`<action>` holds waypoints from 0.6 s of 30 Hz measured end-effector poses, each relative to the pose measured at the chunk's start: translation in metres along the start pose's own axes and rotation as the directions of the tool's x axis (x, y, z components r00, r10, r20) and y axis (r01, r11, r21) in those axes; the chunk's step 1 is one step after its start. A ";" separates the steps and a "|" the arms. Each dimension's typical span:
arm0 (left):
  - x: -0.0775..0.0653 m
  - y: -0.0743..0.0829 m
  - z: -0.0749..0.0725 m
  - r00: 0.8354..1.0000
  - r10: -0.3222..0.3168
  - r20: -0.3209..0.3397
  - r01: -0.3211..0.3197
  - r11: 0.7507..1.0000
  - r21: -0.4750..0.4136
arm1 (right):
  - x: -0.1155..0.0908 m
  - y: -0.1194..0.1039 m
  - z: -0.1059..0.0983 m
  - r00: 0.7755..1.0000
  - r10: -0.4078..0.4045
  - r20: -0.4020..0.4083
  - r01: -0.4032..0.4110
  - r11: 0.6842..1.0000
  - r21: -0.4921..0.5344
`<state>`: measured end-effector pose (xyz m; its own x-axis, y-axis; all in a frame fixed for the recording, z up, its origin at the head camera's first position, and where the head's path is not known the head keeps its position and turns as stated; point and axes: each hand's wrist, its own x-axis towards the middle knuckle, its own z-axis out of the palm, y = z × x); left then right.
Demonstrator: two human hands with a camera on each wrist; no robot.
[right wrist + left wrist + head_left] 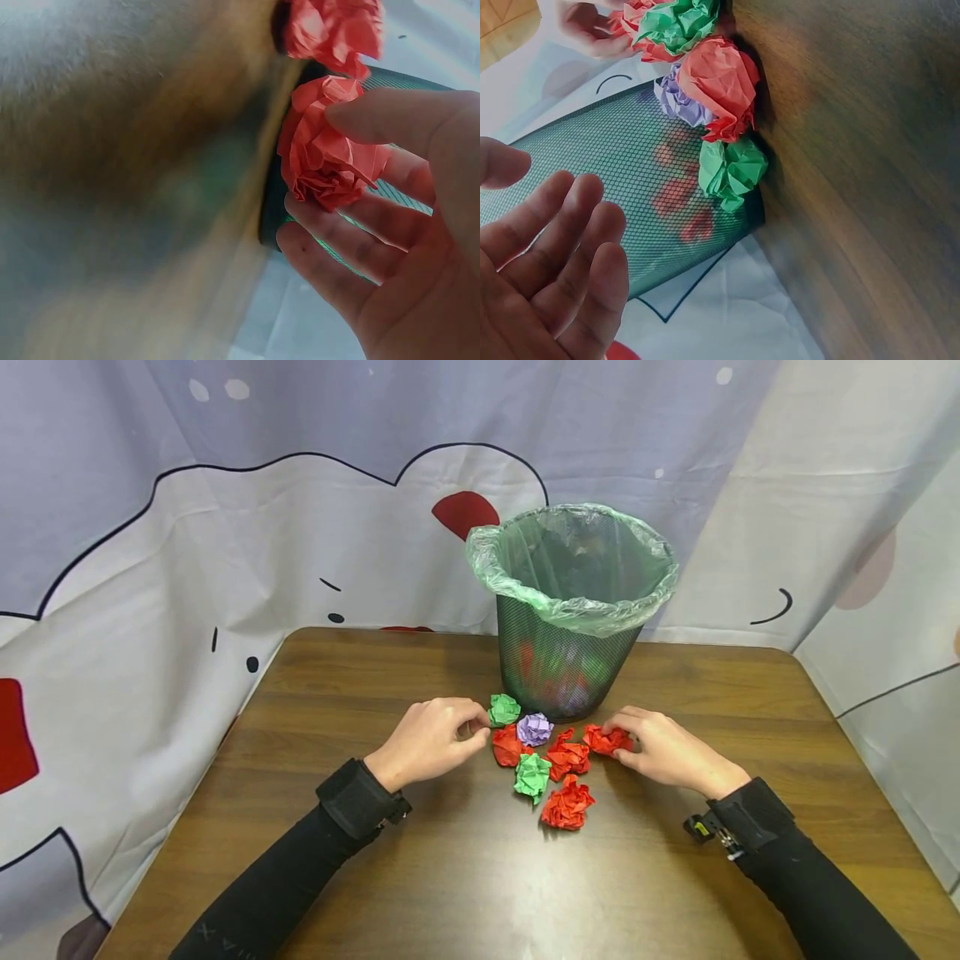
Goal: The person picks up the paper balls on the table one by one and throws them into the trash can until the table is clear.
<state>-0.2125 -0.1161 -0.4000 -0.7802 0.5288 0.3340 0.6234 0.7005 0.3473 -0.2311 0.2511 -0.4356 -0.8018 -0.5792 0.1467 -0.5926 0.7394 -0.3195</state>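
Note:
My right hand (pixel 671 752) holds a red crumpled paper ball (pixel 606 740) at the right end of a small group on the table. In the right wrist view the thumb lies on that red paper ball (pixel 330 142), with fingers behind it. My left hand (pixel 433 739) hovers loosely curved and holds nothing, close to a green crumpled paper ball (pixel 503 710). Between the hands lie a purple paper ball (pixel 534 729), another green one (pixel 532 777) and several red ones, the nearest red ball (pixel 567 803) toward me.
A black mesh wastebasket (pixel 525 652) with a green plastic liner (pixel 600 617) stands just behind the paper balls. Coloured paper shows through its mesh. The wooden table (pixel 360 668) ends at a printed curtain (pixel 225 543) behind.

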 end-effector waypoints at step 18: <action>-0.002 0.001 0.008 1.000 -0.011 0.026 0.012 1.000 -0.027 | -0.008 -0.027 -0.080 0.984 -0.128 -0.120 0.119 0.990 -0.082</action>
<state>-0.2107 -0.1127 -0.4072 -0.7882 0.5332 0.3072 0.6152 0.6938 0.3744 -0.2153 0.2632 -0.3532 -0.7225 -0.6239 0.2980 -0.6881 0.6908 -0.2222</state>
